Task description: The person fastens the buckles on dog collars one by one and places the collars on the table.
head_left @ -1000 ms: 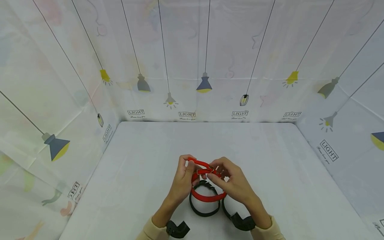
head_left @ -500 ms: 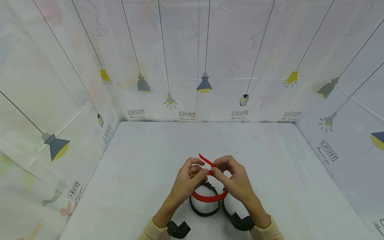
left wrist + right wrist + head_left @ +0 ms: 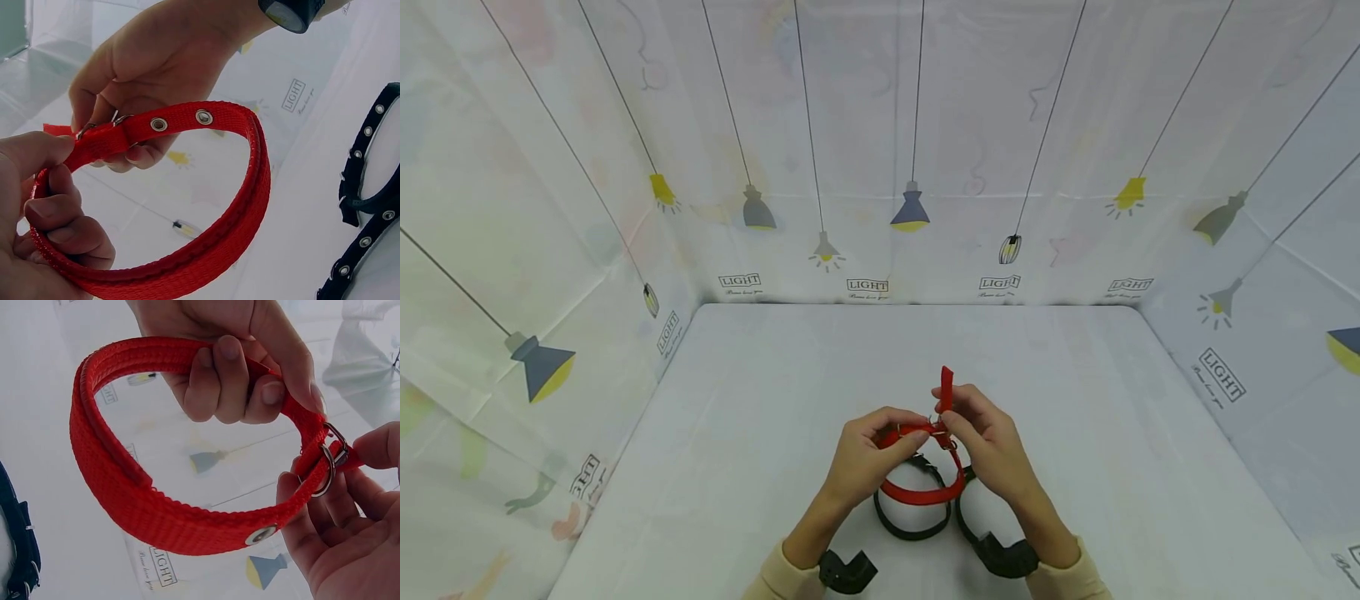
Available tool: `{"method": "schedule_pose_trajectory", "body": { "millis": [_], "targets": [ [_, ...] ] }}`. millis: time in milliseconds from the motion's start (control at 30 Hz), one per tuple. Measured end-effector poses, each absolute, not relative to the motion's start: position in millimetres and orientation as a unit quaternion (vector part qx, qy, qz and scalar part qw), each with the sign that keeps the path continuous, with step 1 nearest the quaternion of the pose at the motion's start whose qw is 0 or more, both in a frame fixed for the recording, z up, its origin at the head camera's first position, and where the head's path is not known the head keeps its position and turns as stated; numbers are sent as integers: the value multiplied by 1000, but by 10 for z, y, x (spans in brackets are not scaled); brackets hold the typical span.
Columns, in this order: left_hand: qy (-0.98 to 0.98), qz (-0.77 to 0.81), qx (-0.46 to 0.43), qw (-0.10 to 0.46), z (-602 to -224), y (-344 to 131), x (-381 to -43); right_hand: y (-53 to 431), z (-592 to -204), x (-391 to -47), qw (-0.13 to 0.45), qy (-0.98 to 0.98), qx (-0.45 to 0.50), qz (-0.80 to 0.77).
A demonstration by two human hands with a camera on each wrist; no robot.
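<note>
A red collar [image 3: 925, 497] with metal eyelets hangs as a closed loop between both hands. My left hand [image 3: 859, 454] grips its left side, thumb beside the buckle and fingers curled round the band. On the other side of the buckle [image 3: 337, 437], my right hand [image 3: 992, 442] pinches the strap near its free end [image 3: 947, 385], which points up in the head view. A D-ring [image 3: 328, 475] sits beside the buckle. In the left wrist view, two eyelets [image 3: 204, 117] show on the band; the right fingertips are partly hidden behind it.
Below the hands, a black collar [image 3: 891, 528] lies on the white table [image 3: 760, 375]. A second black collar [image 3: 962, 521] lies right of it, partly behind the right wrist's camera [image 3: 1007, 557]. Printed cloth walls [image 3: 865, 125] stand around the table's back and sides.
The red strap's free end has swung from pointing up-left to standing upright at the right hand. The left fingers have shifted along the band beside the buckle. The black collars stay in place.
</note>
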State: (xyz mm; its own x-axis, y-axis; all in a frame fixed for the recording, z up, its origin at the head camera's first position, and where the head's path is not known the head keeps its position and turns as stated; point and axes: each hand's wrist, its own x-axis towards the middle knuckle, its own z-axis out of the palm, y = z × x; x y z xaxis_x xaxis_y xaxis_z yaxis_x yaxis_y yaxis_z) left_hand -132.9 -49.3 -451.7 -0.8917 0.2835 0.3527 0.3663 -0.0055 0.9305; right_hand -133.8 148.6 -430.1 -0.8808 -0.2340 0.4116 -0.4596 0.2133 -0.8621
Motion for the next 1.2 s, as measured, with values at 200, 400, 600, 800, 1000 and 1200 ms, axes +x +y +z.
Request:
{"method": "schedule_pose_trajectory", "body": {
  "millis": [200, 400, 600, 800, 1000, 1200],
  "targets": [
    [-722, -638, -257, 79, -4535, -490, -1347, 1518, -4300, -1344, 77, -758, 223, 608],
    [-735, -606, -280, 120, -4558, -489, -1363, 1522, -4306, -1342, 76, -747, 227, 620],
    [-751, -568, -299, 155, -4564, -472, -1363, 1528, -4314, -1341, 74, -741, 221, 630],
    [-761, -534, -319, 186, -4553, -460, -1362, 1535, -4313, -1345, 77, -745, 217, 626],
    [-762, -511, -339, 207, -4537, -454, -1367, 1545, -4319, -1349, 92, -748, 235, 614],
    [-763, -512, -340, 202, -4545, -459, -1355, 1532, -4307, -1338, 92, -738, 250, 620]
  ]
}}
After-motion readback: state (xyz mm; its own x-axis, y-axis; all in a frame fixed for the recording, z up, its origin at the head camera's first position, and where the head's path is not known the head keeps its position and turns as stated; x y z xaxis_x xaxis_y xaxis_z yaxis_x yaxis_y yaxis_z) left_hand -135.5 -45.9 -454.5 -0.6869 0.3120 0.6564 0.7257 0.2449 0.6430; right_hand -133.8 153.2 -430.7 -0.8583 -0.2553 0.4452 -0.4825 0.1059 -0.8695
